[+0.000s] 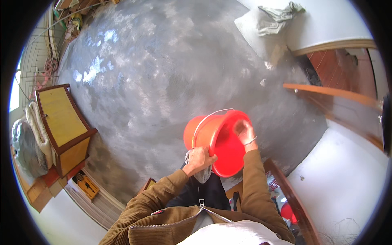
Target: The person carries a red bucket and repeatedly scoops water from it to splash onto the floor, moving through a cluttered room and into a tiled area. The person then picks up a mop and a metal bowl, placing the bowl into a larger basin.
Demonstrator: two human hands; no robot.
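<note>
A red plastic bucket [199,130] with a thin wire handle is tilted on its side, its mouth turned to the right and towards me. My left hand [200,159] grips the near part of its rim, and a crumpled grey cloth or bag [203,175] hangs under that hand. Inside the mouth, near the far right side, is my right hand [244,132], blurred, with a bracelet at the wrist. Whether those fingers hold anything cannot be made out. Any contents deep in the bucket are hidden.
Patchy grey floor [159,76] spreads ahead. A yellow and brown wooden cabinet [62,114] stands left, a wooden door [333,92] right. A grey cloth [275,18] lies at the upper right. Close by my right arm is a wood-framed piece of furniture [291,196].
</note>
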